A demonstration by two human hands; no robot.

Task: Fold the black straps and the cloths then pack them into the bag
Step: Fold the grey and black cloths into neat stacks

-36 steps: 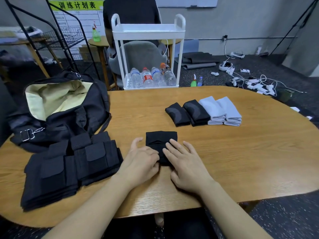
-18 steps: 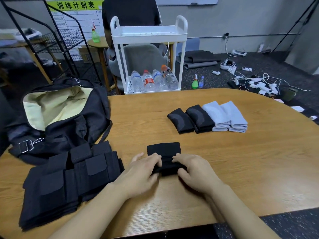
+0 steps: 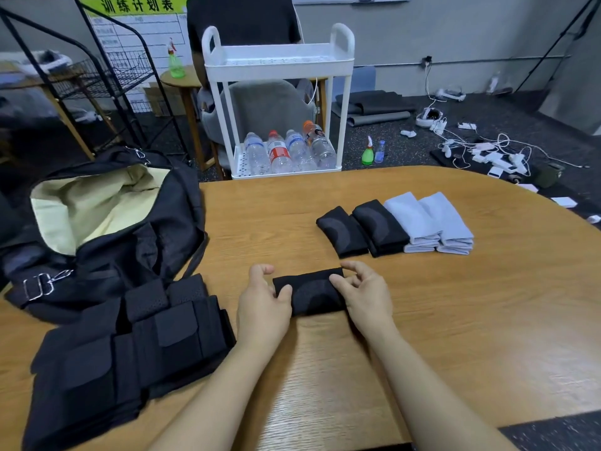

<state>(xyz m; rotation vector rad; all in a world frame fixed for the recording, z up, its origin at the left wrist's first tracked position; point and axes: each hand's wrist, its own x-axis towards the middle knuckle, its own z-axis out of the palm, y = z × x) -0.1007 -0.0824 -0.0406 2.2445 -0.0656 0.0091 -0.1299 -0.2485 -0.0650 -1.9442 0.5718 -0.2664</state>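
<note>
I see my left hand (image 3: 261, 304) and right hand (image 3: 366, 296) at either end of a folded black cloth (image 3: 309, 292) lying on the wooden table (image 3: 455, 320). The left thumb presses the cloth's left end while its fingers curl above the far corner; the right thumb and fingertips pinch the cloth's right end. Beyond that cloth, toward the far right, sit four folded pieces in a row touching each other: two black cloths (image 3: 361, 227) and two pale grey cloths (image 3: 429, 221). Left of the held cloth lies a stack of black straps (image 3: 123, 346), and beyond the stack, the black bag (image 3: 107, 229) gapes open, showing a cream lining. Past the table's far edge stands a white cart (image 3: 276, 96) holding water bottles (image 3: 287, 151) whose labels I cannot read. A yellow-green sign (image 3: 136, 4) on the wall reads "训练计划表".
</note>
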